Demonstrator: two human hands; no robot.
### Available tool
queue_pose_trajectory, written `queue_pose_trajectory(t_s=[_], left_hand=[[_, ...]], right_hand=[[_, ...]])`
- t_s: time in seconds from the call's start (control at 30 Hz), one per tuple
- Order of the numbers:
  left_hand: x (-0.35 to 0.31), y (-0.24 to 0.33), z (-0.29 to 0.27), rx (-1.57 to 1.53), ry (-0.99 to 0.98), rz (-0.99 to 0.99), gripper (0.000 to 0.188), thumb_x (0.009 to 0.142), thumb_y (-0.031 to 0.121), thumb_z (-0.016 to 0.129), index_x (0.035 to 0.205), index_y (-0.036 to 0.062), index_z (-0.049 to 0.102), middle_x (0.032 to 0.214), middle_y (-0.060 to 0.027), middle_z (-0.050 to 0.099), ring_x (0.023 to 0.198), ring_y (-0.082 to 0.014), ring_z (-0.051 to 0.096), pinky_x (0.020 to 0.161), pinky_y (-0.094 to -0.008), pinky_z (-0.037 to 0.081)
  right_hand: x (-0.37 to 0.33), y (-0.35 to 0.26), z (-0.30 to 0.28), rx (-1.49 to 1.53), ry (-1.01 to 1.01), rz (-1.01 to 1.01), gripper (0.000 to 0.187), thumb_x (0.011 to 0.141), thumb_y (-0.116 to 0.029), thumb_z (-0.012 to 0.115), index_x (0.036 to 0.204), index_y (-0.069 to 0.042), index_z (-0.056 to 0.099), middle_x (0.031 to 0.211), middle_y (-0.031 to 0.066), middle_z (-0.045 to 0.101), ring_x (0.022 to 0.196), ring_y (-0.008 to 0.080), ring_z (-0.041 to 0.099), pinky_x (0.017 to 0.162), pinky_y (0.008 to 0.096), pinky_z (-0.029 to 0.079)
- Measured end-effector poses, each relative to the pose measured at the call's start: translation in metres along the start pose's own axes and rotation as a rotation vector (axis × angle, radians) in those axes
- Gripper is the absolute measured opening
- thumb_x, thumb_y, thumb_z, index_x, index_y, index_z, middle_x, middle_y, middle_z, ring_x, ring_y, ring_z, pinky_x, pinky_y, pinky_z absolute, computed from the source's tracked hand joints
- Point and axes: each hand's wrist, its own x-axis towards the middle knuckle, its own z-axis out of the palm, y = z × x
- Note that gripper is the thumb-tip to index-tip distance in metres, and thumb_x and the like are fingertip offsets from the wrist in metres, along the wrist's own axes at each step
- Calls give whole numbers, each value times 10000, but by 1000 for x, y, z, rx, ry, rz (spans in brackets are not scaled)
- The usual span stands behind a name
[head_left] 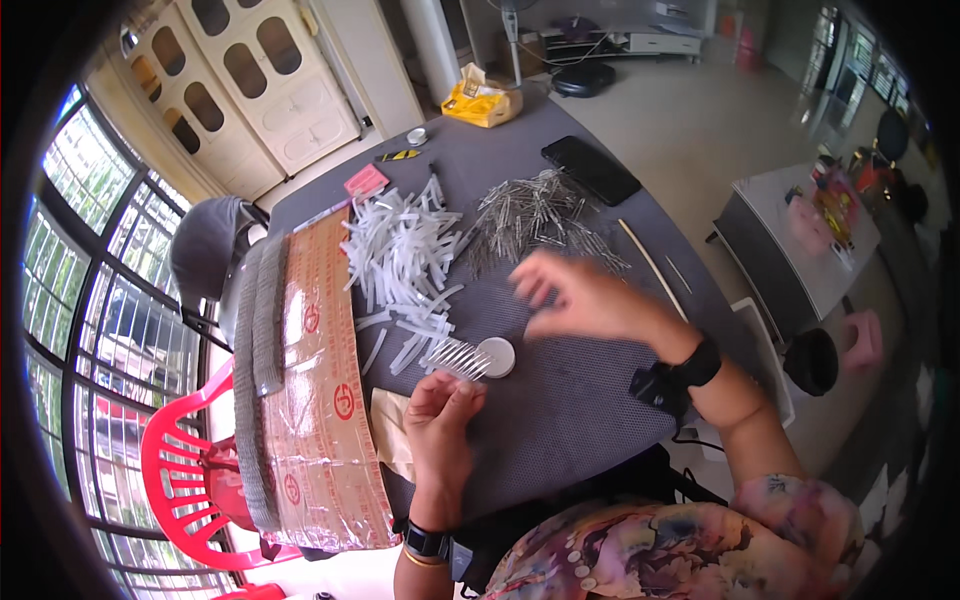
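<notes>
My left hand (443, 412) is closed, thumb against fingers, on a fanned row of thin silvery metal pieces (460, 357). Just beside them lies a round white disc (497, 358), perhaps a lid. My right hand (575, 297) is raised over the grey table, slightly blurred, its thumb and fingers apart with nothing visible in them. It is nearest to a heap of thin metal wire pieces (535, 215). To the left of that heap spreads a pile of short whitish translucent strips (400, 245), some scattered toward my left hand.
A taped brown cardboard piece (320, 400) and grey knitted fabric (252, 400) line the table's left side. Farther back are a pink block (366, 181), a yellow tissue pack (482, 102) and a black phone-like slab (591, 170). A thin stick (652, 268) lies right. A red chair (185, 470) stands left.
</notes>
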Motion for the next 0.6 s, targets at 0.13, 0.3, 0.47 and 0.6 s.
queue_pose_trajectory(t_s=[0.13,0.3,0.47,0.6], left_hand=[[1,0,6,-20,-4,-36,172,796,-25,575,947,52,544,827,-60,610,756,-171,618,663,-236,516],[-2,4,6,-37,4,-34,172,796,-22,578,947,54,542,830,-60,609,761,-173,617,670,-242,518],[-2,6,8,-24,21,-47,160,793,-12,581,921,67,525,822,-55,595,794,-166,593,735,-254,494],[-2,8,7,-38,1,-50,165,797,-12,578,931,63,519,830,-59,596,795,-167,594,732,-253,494]], right_hand=[[-11,49,-69,-760,169,225,278,658,-228,697,807,-23,582,837,144,612,763,291,594,661,364,470],[-8,66,-64,-699,-3,384,186,654,-203,670,720,-44,600,770,124,621,714,281,593,645,364,462],[2,51,-31,-530,42,1,82,721,-110,581,724,-31,562,702,115,592,667,272,575,606,356,448],[5,41,-26,-531,74,-93,60,749,-79,569,773,-28,547,739,90,550,654,242,555,579,333,432]])
